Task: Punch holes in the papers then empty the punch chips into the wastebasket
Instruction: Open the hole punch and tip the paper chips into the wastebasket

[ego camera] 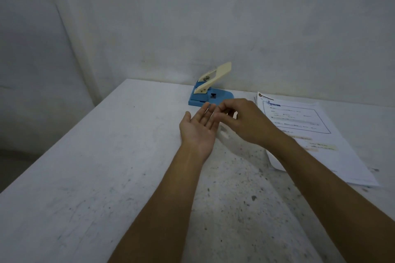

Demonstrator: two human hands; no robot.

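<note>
Papers [316,134] lie stacked flat right of my blue hole punch [210,96] at the table's [96,166] back; thin and floppy, so I'd pinch one edge. Left hand [197,128] spread palm-up, empty; right hand [243,119] loosely curled, contents unclear.

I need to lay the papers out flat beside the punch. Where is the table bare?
The widest bare patch is the table left of the left hand and the hole punch, out to its left edge. The right is crowded: the papers lie there, with the right hand beside them.
</note>
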